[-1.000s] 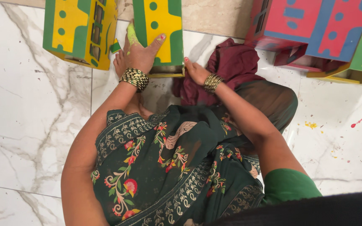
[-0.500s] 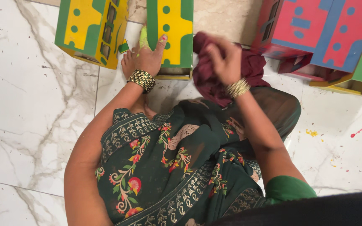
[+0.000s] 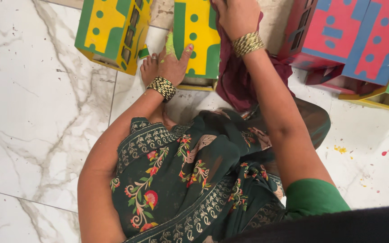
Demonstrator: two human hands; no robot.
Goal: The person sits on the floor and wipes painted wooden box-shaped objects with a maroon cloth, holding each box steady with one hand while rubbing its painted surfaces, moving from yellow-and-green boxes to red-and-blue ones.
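Underfoot, white marble floor with grey veins, flecked with yellow and red paint at four o'clock. Across the lap, a dark green dress printed with flowers, filling the lower middle. At one to two o'clock, a red-and-blue toy house, lying tilted, with a yellow-edged piece beneath it. At eleven o'clock, a yellow-and-green toy house, on its side, well apart from the hands. At twelve o'clock, a second yellow-and-green house, upright on the floor just beyond the knees. Draped against its right edge, a maroon cloth, hanging down toward the lap. Right hand at twelve o'clock, gold bangle at the wrist, fingers closed on the top of the maroon cloth, held against the house. Left hand at eleven o'clock, beaded bangle at the wrist, fingers spread flat on the house's left side, pinning a small green scrap.
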